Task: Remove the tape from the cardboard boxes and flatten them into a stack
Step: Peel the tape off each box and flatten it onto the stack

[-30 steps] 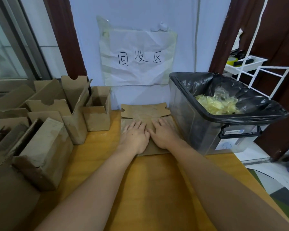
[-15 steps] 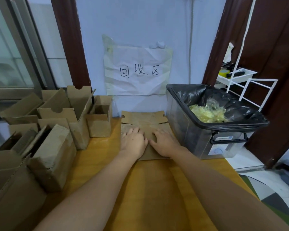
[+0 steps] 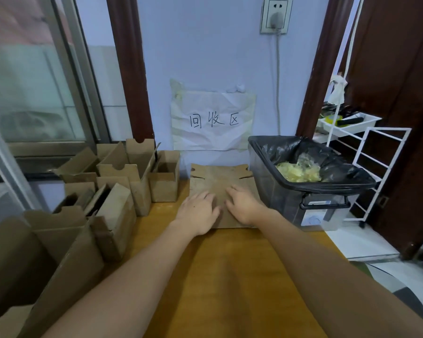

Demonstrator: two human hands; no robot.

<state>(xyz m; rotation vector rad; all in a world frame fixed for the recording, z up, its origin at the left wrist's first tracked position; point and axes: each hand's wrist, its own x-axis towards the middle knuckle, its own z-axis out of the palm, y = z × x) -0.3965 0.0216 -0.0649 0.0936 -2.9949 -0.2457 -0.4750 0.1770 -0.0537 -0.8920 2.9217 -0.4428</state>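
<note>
Head view:

- Desk (image 3: 230, 276): yellow-brown wooden top, running from the lower edge of the frame up to the wall.
- Flattened box (image 3: 220, 181): lies flat on the desk at 12 o'clock from the viewer, far edge against the wall, slotted flaps pointing to the wall. It sits just beside the bin at its 3 o'clock.
- Left hand (image 3: 199, 212): palm down on the near left part of the flattened box. Grip state: fingers spread and slightly bent, pressing on the cardboard, holding nothing.
- Right hand (image 3: 244, 206): palm down on the near right part of the flattened box, close beside the left hand. Grip state: fingers spread and slightly bent, resting on the cardboard, holding nothing.
- Standing boxes (image 3: 132, 174): a cluster of open, unflattened cartons at 10 o'clock, upright, flaps raised, touching one another.
- Near boxes (image 3: 59, 252): larger open cartons at 8 o'clock, at the left edge of the desk.
- Bin (image 3: 310, 189): clear plastic tub with a black liner at 2 o'clock; it holds crumpled yellowish tape (image 3: 298, 170).
- Paper sign (image 3: 213, 123): handwritten sheet taped to the wall at 12 o'clock, above the flattened box.
- Wall socket (image 3: 276, 14): above the sign, with a cord hanging down.
- White rack (image 3: 376, 172): at 3 o'clock, behind the bin.
</note>
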